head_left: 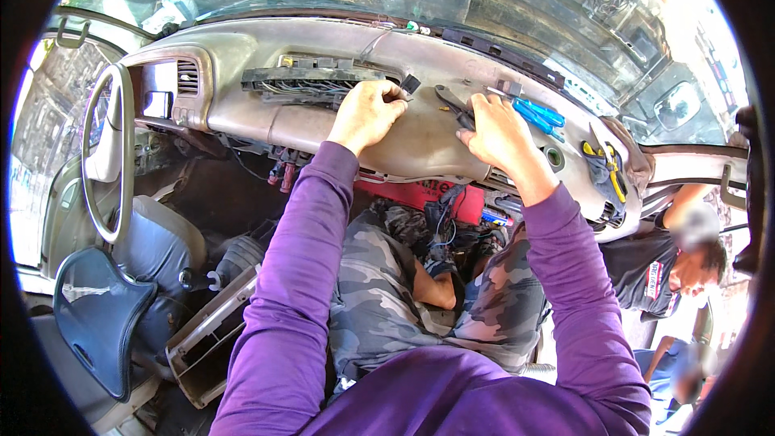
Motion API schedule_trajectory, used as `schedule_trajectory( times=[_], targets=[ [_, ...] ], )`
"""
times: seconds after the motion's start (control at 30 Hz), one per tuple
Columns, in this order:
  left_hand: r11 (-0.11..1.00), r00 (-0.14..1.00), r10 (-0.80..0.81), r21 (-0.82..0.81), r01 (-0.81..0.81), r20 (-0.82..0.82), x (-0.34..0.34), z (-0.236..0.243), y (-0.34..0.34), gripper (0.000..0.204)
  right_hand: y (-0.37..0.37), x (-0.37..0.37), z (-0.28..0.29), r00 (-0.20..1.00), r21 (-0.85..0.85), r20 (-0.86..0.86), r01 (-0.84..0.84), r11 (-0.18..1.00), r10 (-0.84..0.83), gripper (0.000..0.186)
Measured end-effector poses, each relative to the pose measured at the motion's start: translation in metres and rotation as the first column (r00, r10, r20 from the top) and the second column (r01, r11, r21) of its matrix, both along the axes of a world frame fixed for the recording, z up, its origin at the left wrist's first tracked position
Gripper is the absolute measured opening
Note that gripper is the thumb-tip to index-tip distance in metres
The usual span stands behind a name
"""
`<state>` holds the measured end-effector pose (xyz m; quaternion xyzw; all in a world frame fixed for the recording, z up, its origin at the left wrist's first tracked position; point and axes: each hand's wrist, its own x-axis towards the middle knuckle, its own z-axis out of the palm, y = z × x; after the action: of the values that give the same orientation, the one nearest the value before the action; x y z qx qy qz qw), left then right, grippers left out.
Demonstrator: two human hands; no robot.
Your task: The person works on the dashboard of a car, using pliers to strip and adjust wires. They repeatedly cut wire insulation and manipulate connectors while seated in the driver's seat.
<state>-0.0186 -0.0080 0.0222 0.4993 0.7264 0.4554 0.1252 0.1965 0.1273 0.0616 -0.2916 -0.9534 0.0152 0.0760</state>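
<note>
My left hand (pixel 370 115) is above the beige dashboard, its thumb and fingers pinched together. Something thin and dark shows at the fingertips, too small to name. Just beyond them is a small black connector (pixel 411 82); whether the fingers touch it I cannot tell. A long black connector block with bundled wires (pixel 315 85) lies left of this hand, along the dashboard top. My right hand (pixel 499 131) is closed round dark-jawed pliers (pixel 454 105), whose jaws point toward the left hand. Blue-handled tools (pixel 539 115) lie right beside it on the dashboard.
Yellow-and-black-handled pliers (pixel 615 173) rest at the dashboard's right end. A steering wheel (pixel 121 153) stands at left, near a loose beige panel (pixel 211 339). Wires (pixel 442 210) and a red cloth (pixel 404 191) are below the dashboard. Another person (pixel 646 270) is at the right.
</note>
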Motion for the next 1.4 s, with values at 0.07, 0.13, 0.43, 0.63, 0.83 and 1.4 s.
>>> schedule_trajectory(
  times=[0.07, 0.13, 0.43, 0.63, 0.83, 1.4],
  targets=[
    [1.000, 1.000, -0.003, 0.021, 0.004, -0.014, 0.000, -0.003, 0.001, 0.021, 0.000, 0.007, 0.003, 0.998, -0.086, 0.050, 0.029, 0.996, -0.025, 0.050],
    [1.000, 1.000, -0.011, 0.007, 0.011, 0.018, -0.001, -0.005, 0.003, 0.019, -0.002, 0.001, 0.011, 0.993, -0.114, 0.086, 0.086, 0.990, -0.076, 0.046],
    [0.999, 1.000, 0.014, 0.045, -0.014, -0.007, -0.002, -0.011, 0.004, 0.015, -0.013, 0.003, 0.007, 0.953, -0.154, -0.286, 0.054, 0.987, -0.097, 0.042],
    [1.000, 0.996, -0.017, 0.026, 0.015, 0.088, -0.004, -0.014, 0.009, 0.013, -0.042, 0.021, 0.007, 0.996, -0.151, -0.074, -0.054, 0.987, 0.044, 0.028],
    [1.000, 0.985, -0.031, 0.012, 0.029, 0.169, -0.002, -0.009, 0.010, 0.014, -0.047, 0.013, -0.014, 0.982, 0.059, -0.181, -0.049, 0.997, 0.059, 0.024],
    [0.999, 0.988, -0.053, 0.007, 0.053, 0.145, -0.003, -0.004, 0.006, 0.017, -0.063, -0.012, -0.007, 0.998, 0.104, -0.039, 0.057, 0.993, -0.053, 0.031]
  ],
)
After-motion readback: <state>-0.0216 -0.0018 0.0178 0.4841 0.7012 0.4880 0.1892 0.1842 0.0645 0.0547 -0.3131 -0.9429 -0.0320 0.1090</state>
